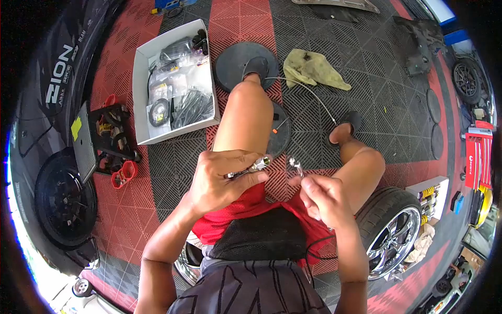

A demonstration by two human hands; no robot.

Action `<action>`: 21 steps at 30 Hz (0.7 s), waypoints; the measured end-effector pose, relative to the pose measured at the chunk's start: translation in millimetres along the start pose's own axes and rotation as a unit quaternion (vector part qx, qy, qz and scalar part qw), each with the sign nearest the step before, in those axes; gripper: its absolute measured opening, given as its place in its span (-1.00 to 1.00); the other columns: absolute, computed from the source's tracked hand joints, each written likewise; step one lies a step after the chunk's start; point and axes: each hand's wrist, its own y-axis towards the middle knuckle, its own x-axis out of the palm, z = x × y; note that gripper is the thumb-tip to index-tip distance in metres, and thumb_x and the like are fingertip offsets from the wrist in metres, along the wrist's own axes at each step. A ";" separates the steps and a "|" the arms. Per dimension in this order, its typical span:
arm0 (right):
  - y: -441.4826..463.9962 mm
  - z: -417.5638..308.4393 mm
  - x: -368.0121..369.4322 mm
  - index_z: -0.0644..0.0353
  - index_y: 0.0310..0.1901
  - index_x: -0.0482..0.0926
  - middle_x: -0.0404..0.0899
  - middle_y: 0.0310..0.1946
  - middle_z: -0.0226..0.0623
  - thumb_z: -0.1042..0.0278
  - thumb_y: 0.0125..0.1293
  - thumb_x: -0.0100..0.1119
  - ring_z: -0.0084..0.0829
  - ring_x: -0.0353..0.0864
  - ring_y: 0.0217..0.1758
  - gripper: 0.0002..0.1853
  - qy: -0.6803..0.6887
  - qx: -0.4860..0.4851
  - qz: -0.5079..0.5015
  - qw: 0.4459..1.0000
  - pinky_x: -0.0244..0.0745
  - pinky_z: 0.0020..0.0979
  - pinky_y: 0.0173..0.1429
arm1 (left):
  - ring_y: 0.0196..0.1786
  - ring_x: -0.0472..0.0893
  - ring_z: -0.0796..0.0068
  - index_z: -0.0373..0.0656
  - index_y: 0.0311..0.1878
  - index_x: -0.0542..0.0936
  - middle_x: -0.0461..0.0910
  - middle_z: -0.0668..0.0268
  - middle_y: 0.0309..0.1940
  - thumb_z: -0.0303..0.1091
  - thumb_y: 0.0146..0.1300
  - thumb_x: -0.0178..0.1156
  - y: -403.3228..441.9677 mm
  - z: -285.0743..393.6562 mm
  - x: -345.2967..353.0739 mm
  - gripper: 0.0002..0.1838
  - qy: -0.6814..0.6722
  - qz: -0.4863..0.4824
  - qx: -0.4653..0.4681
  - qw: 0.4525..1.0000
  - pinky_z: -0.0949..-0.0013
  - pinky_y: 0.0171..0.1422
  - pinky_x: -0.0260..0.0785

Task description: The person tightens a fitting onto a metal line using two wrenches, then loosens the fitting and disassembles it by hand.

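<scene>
My left hand [217, 175] is closed around a shiny metal fitting [260, 164], whose round open end points right, past the thumb and fingers. A darker part of it shows across the palm. In my right hand [325, 198], thumb and fingers pinch a small clear and silver piece [295, 163]; its exact kind is too small to tell. The two pieces are apart, a short gap between them, above my lap. Beyond the hands, a thin braided hose [316, 97] runs along the floor between my feet.
Left of my leg stands a white box [138, 94] of bagged parts and cables. A yellowish cloth [316, 69] lies ahead. Close on my right is a tyre with a chrome wheel [392, 238]. At far left are a tool tray [112, 138] and a dark car [63, 31].
</scene>
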 end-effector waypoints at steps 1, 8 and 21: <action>-0.1 4.4 -0.1 0.34 -0.04 0.59 0.41 -0.58 -0.51 0.17 0.52 -0.02 -0.73 0.32 -0.58 -0.64 0.001 0.003 0.002 1.000 0.16 -0.63 -0.59 | -0.28 0.75 0.28 -0.37 -0.19 0.69 0.72 0.10 -0.32 -0.43 0.00 0.47 -0.3 1.1 0.8 -0.70 0.007 0.022 0.017 1.000 0.38 -0.17 0.56; 5.7 6.2 1.7 0.35 -0.02 0.56 0.38 -0.60 -0.51 0.12 0.52 -0.05 -0.75 0.19 -0.69 -0.61 0.064 0.153 -0.183 0.969 0.07 -0.64 -0.64 | -0.22 0.73 0.21 -0.29 -0.13 0.70 0.71 0.10 -0.26 -0.46 0.06 0.42 0.5 2.6 0.5 -0.73 -0.022 -0.114 0.032 0.993 0.32 -0.14 0.58; 9.4 3.2 3.7 0.32 -0.01 0.57 0.41 -0.61 -0.52 0.10 0.54 -0.10 -0.74 0.27 -0.63 -0.59 0.034 0.063 -0.208 0.976 0.15 -0.65 -0.54 | -0.36 0.73 0.27 -0.35 -0.26 0.70 0.70 0.10 -0.41 -0.49 -0.02 0.47 1.3 2.6 -2.9 -0.76 -0.044 -0.069 0.022 0.996 0.37 -0.28 0.56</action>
